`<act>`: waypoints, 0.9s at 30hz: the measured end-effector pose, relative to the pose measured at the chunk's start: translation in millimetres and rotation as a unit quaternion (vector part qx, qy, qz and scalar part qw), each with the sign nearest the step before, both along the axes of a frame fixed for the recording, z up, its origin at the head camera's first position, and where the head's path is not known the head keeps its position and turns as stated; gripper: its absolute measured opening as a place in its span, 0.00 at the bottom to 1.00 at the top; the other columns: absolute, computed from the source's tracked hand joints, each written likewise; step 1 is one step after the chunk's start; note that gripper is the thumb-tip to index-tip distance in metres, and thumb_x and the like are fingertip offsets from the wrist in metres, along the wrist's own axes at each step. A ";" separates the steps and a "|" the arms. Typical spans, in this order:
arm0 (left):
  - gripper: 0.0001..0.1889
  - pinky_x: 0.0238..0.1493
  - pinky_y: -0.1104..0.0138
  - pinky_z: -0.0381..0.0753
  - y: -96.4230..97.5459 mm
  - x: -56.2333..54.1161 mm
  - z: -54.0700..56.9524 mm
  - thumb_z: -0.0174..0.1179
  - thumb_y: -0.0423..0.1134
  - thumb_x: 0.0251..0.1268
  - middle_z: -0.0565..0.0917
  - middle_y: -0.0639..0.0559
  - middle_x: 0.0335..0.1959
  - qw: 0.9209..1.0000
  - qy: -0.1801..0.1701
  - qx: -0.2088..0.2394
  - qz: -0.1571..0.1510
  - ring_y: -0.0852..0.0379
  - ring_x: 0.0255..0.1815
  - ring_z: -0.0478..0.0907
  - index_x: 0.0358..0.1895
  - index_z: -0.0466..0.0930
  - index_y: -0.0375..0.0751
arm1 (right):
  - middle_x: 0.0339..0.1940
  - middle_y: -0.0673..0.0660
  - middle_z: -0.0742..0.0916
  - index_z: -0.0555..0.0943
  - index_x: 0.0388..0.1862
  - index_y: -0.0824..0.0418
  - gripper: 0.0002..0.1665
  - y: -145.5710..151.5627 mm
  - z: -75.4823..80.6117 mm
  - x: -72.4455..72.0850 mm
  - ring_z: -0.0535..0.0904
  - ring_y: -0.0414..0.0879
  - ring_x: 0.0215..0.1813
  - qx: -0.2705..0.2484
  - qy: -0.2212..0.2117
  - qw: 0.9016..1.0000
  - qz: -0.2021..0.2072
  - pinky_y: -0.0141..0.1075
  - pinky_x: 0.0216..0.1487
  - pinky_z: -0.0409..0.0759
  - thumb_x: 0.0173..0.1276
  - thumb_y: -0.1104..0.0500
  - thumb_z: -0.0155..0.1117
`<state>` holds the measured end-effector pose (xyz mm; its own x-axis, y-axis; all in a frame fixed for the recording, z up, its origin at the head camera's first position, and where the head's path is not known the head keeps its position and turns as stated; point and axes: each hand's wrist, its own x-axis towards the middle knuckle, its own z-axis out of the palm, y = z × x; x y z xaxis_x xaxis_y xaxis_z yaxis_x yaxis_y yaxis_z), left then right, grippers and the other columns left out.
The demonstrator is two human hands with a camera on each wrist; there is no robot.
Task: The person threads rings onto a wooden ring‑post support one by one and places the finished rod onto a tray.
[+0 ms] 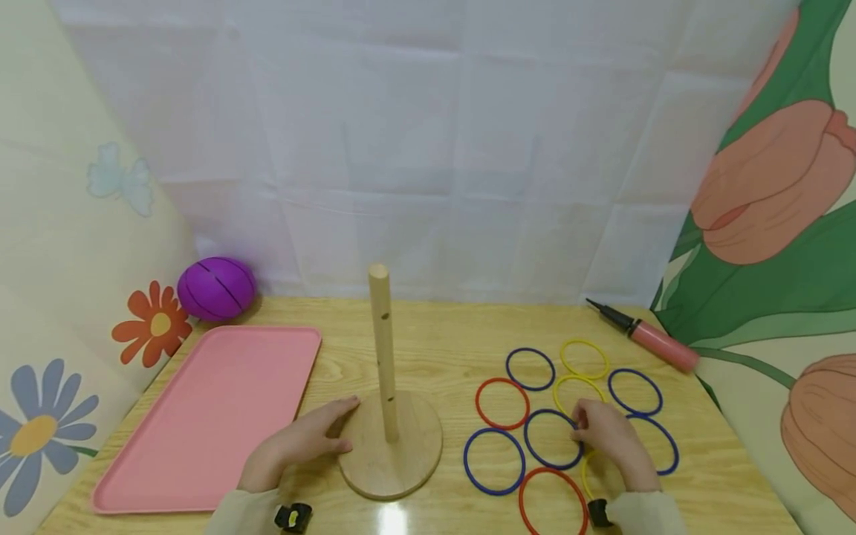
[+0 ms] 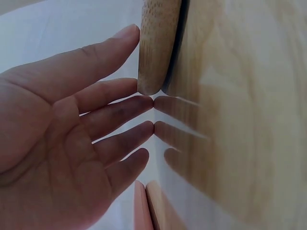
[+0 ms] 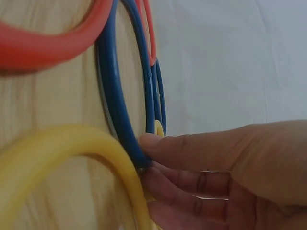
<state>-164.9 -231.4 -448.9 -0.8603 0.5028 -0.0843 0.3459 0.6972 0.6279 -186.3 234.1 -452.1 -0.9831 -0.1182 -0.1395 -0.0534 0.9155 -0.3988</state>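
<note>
Wooden table (image 1: pixel 455 349); pink tray (image 1: pixel 207 416) at left. Wooden peg stand (image 1: pixel 391 438) centre, left hand (image 1: pixel 301 442) flat-fingered against its base. Right hand (image 1: pixel 611 442) seemingly pinches the middle blue ring (image 1: pixel 551 440) among the scattered rings.

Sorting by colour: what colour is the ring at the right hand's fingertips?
Blue ring, clearest in the right wrist view.

Tray (image 1: pixel 207 416) left of peg stand (image 1: pixel 390 444); rings (image 1: pixel 528 369) right; ball (image 1: pixel 216 288) behind tray; pump (image 1: pixel 645 336) far right.
</note>
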 end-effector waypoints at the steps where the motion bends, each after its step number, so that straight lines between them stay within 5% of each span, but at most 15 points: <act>1: 0.38 0.67 0.34 0.60 -0.3 0.1 -0.4 0.67 0.38 0.57 0.64 0.19 0.66 1.000 0.002 -0.001 0.001 0.22 0.66 0.62 0.66 0.62 0.19 | 0.24 0.51 0.78 0.77 0.29 0.60 0.10 0.2 -0.2 0.5 0.71 0.42 0.27 0.002 0.002 1.000 -0.001 0.33 0.27 0.69 0.55 0.65 0.73; 16: 0.41 0.68 0.34 0.58 -0.6 6.5 -1.9 0.67 0.38 0.56 0.62 0.19 0.67 1.000 -0.017 0.011 0.013 0.22 0.67 0.59 0.68 0.59 0.19 | 0.22 0.50 0.80 0.80 0.28 0.61 0.04 3.7 -4.1 0.8 0.71 0.41 0.25 -0.001 0.027 1.000 0.000 0.32 0.26 0.70 0.53 0.67 0.67; 27: 0.51 0.68 0.31 0.50 -6.5 9.9 -3.6 0.74 0.38 0.42 0.58 0.19 0.69 0.999 -0.033 0.025 -0.014 0.19 0.69 0.54 0.69 0.56 0.20 | 0.28 0.54 0.85 0.82 0.34 0.64 0.04 5.9 -1.6 -3.4 0.80 0.43 0.31 -0.108 0.023 0.993 -0.034 0.32 0.26 0.77 0.60 0.69 0.64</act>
<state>-155.0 -238.0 -452.4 -0.8398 0.5309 -0.1136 0.3216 0.6550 0.6838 -189.7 240.0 -453.6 -0.9948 -0.0728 -0.0719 -0.0170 0.8105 -0.5854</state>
